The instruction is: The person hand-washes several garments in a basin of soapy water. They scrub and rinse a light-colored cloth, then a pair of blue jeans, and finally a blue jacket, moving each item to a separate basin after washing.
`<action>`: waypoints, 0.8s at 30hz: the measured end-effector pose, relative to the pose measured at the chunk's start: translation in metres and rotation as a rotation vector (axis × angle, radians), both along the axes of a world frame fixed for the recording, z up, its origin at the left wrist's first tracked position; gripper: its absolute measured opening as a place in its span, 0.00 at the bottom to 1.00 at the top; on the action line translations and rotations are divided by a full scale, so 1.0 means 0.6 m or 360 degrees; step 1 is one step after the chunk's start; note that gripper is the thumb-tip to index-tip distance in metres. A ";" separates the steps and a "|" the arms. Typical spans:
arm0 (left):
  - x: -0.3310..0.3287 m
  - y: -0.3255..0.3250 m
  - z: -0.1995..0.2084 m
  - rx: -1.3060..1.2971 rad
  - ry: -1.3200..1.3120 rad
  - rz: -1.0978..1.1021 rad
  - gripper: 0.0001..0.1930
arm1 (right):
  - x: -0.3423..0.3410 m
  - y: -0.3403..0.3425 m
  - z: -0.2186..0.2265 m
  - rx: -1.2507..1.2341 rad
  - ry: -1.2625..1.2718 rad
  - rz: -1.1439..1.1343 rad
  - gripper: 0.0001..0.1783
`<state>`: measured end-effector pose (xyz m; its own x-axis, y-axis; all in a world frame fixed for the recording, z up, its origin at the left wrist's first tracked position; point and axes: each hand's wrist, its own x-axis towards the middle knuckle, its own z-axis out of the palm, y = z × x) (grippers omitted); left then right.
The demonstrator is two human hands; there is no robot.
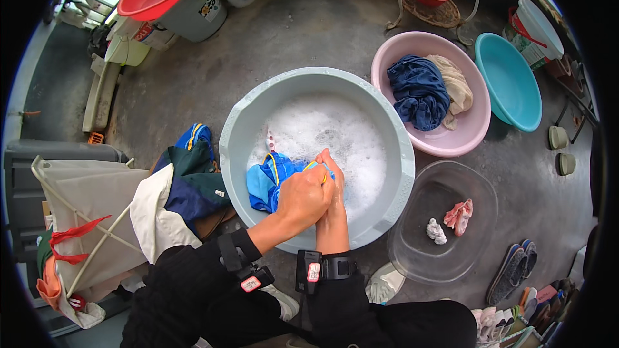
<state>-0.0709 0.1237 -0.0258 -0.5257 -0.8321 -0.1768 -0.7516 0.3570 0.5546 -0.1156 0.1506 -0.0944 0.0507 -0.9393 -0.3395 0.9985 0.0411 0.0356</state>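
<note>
A grey-blue washtub [235, 116] stands in front of me with white suds [329, 135] covering the water. In it, on the left, lies a wet blue garment [267, 183] with light-blue patches and yellow piping. My left hand [302, 198] is closed in a fist on part of this garment. My right hand [335, 196] presses against the left one, its fingers closed around the same bunched cloth and pointing away from me. A bit of blue and yellow fabric shows between the two hands. A small white strip with red dots [270, 140] sticks up from the suds.
At the right are a pink basin [474, 132] with navy cloth [419, 93] and beige cloth [454, 84], a teal basin [512, 84], and a clear tub [412, 245] with two small cloths. Clothes [187, 187] hang over a folding frame [97, 258] at my left. Slippers [506, 274] lie lower right.
</note>
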 end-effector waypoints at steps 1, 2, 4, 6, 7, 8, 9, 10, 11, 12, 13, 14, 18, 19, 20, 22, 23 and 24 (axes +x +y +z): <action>0.001 -0.004 -0.002 -0.0092 0.0060 0.0112 0.15 | 0.000 -0.001 -0.003 0.0278 0.0108 -0.0015 0.15; 0.003 -0.011 -0.005 -0.0062 0.0024 0.0192 0.15 | 0.001 -0.003 -0.007 0.0571 0.0190 -0.0022 0.15; 0.004 -0.021 -0.007 -0.0188 -0.0107 0.0483 0.16 | 0.002 -0.003 -0.013 0.0673 0.0396 -0.0008 0.15; 0.002 -0.008 -0.011 -0.0151 -0.0010 0.0338 0.17 | -0.001 0.003 -0.016 0.0656 0.0176 -0.0030 0.15; 0.002 -0.001 -0.014 -0.0133 0.0004 0.0139 0.17 | -0.003 0.006 -0.016 -0.0387 -0.0293 -0.0119 0.15; 0.002 0.000 -0.020 -0.0095 0.0015 -0.0070 0.17 | -0.006 0.007 -0.016 0.0117 -0.0247 -0.0129 0.15; 0.006 -0.007 -0.028 0.0013 0.0014 -0.0018 0.16 | -0.010 0.007 -0.016 0.0421 -0.0028 -0.0025 0.15; 0.009 -0.015 -0.037 -0.0017 0.0004 0.0148 0.16 | -0.013 0.003 -0.015 0.0817 0.0227 0.0029 0.14; 0.013 -0.034 -0.046 -0.0062 0.0012 0.0287 0.16 | -0.021 -0.004 -0.015 0.0783 0.0229 -0.0007 0.13; 0.017 -0.043 -0.056 -0.0108 0.0030 0.0417 0.15 | -0.024 -0.012 -0.015 0.0755 0.0204 0.0005 0.13; 0.021 -0.071 -0.065 -0.0003 0.0072 0.0428 0.17 | -0.032 -0.021 -0.018 0.0631 0.0348 -0.0227 0.14; 0.026 -0.094 -0.076 -0.0131 0.0237 0.0456 0.19 | -0.039 -0.039 -0.023 0.0837 0.0407 -0.0466 0.14; 0.040 -0.151 -0.145 0.0049 0.0193 0.0042 0.28 | -0.079 -0.080 -0.073 0.0989 0.2242 -0.0306 0.19; 0.042 -0.149 -0.169 0.0290 -0.0112 -0.0218 0.40 | -0.086 -0.089 -0.092 0.1081 0.2747 -0.0094 0.23; 0.042 -0.145 -0.194 0.0215 -0.0334 -0.0330 0.41 | -0.086 -0.091 -0.111 0.1028 0.2944 0.0251 0.30; 0.043 -0.129 -0.249 0.0222 -0.0466 -0.0202 0.36 | -0.080 -0.091 -0.152 0.1039 0.3000 0.0707 0.26; 0.045 -0.123 -0.275 0.0346 -0.0554 -0.0244 0.33 | -0.079 -0.090 -0.171 0.1018 0.2950 0.0905 0.27; 0.047 -0.119 -0.301 0.0370 -0.0595 -0.0285 0.30 | -0.077 -0.093 -0.188 0.0923 0.2919 0.1043 0.27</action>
<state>-0.0428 0.0522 -0.2062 -0.5223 -0.6501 -0.5519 -0.8528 0.3977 0.3385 -0.1620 0.0951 -0.2074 -0.4145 -0.7101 -0.5692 -0.2901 0.6960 -0.6569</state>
